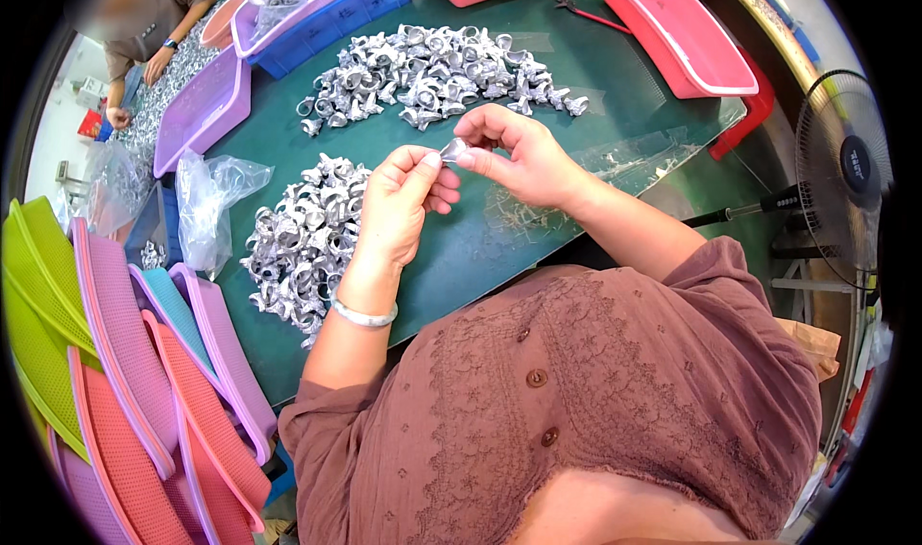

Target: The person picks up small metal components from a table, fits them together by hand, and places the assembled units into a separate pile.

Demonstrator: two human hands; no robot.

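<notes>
Between my two hands is a small silvery cast metal part (452, 149), pinched at the fingertips above the green table (451, 247). My left hand (396, 199) is closed on its left side with thumb and forefinger. The thumb and curled fingers of my right hand (528, 159) close on its other side. My fingers hide part of its shape. Just beyond my hands spreads a pile of similar ring-like metal castings (432, 70). Another heap of these castings (300, 242) lies to the left, beside my left wrist.
Red-handled pliers (591, 9) lie at the back, near a red bin (687, 41). A purple bin (204, 113), a blue crate (331, 26) and a plastic bag (216, 204) stand left. Colourful baskets (125, 353) stack lower left; a fan (845, 175) stands right. Another person (158, 17) sits far left.
</notes>
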